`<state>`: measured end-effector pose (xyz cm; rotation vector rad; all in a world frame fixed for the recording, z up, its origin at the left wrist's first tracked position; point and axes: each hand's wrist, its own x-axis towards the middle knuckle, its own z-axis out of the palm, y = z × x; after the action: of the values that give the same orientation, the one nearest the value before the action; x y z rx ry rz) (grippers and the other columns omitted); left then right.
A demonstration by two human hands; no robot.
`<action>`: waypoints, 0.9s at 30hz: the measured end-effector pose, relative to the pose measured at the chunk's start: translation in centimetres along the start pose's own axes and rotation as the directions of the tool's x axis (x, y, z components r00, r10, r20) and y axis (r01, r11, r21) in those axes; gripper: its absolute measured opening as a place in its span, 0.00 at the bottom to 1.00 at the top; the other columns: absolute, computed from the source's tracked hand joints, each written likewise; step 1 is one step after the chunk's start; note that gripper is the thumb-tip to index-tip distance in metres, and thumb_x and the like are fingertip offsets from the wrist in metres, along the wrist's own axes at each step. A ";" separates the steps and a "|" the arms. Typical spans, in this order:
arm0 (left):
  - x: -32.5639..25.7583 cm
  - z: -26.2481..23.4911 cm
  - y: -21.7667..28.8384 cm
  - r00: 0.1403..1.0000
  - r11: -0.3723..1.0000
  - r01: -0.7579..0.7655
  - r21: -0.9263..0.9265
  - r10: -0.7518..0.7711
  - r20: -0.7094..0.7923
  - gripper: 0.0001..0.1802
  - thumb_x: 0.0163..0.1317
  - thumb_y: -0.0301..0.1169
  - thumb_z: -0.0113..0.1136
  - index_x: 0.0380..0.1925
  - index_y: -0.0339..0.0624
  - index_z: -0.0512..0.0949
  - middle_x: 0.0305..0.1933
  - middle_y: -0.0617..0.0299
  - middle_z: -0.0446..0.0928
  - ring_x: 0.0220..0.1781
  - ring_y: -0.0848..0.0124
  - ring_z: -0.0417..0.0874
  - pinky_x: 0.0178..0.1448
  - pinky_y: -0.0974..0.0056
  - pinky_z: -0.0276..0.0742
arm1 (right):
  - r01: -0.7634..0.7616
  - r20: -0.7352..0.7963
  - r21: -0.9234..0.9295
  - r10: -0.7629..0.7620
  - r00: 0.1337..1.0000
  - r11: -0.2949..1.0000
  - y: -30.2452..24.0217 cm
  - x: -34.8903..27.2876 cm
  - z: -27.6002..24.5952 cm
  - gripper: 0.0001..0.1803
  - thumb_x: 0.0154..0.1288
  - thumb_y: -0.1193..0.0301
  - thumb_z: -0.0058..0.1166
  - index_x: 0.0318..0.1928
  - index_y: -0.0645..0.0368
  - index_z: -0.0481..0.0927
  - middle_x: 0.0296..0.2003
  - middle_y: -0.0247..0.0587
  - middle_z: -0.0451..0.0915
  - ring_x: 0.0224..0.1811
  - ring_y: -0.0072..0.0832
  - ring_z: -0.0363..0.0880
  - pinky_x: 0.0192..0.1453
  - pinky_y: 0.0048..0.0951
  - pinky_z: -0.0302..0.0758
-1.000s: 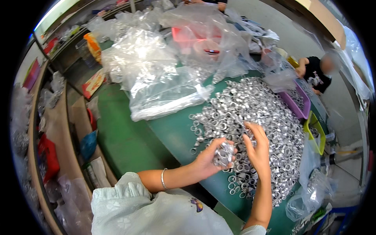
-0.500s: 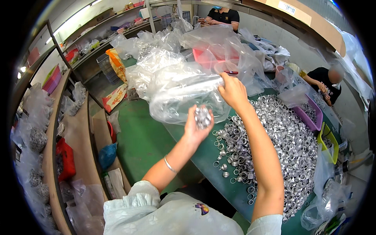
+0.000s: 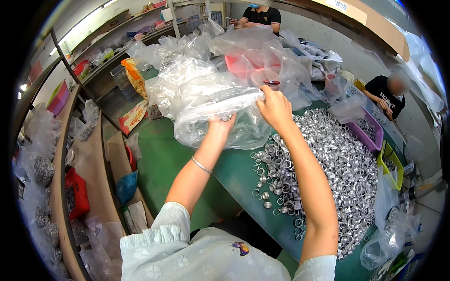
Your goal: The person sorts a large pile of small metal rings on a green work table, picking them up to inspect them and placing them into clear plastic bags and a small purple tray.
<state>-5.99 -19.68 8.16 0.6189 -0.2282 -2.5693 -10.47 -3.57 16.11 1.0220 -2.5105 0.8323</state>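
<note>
My right hand [image 3: 275, 108] is closed on the rim of a large clear plastic bag [image 3: 243, 133], which it holds up over the table's edge. At the bag's mouth is my left hand [image 3: 221, 123], palm up and cupped, with a few silver rings [image 3: 227, 118] in it. Plastic partly covers its fingers. Below and right of my right hand, a big heap of silver metal rings [image 3: 335, 173] spreads over the green table [image 3: 239, 175]. Several loose rings lie along the heap's left edge.
Purple [image 3: 370, 133] and yellow-green baskets [image 3: 393, 166] stand right of the heap. A pink-red tub [image 3: 239, 65] sits behind, among more clear bags. Two people work at the far side. At left, a shelf [image 3: 89, 164] holds bagged parts and a red bin [image 3: 78, 194].
My left hand, with the rings, has moved left and up to the bag's mouth, partly under the plastic. My right hand keeps its grip on the rim.
</note>
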 end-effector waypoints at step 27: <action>-6.6 -4.4 -5.1 0.946 0.932 -0.239 0.272 0.160 0.283 0.25 0.65 0.26 0.45 0.60 0.25 0.57 0.64 0.46 0.59 0.66 0.59 0.62 0.69 0.58 0.58 | 0.044 0.045 0.302 -0.061 0.997 0.952 3.4 -9.5 -1.4 0.28 0.53 0.65 0.58 0.54 0.62 0.69 0.51 0.54 0.73 0.53 0.43 0.73 0.56 0.38 0.67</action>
<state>-0.92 -12.17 5.49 0.3410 -0.7482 -2.4247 -6.13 4.33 11.31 1.2140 -2.4363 1.2135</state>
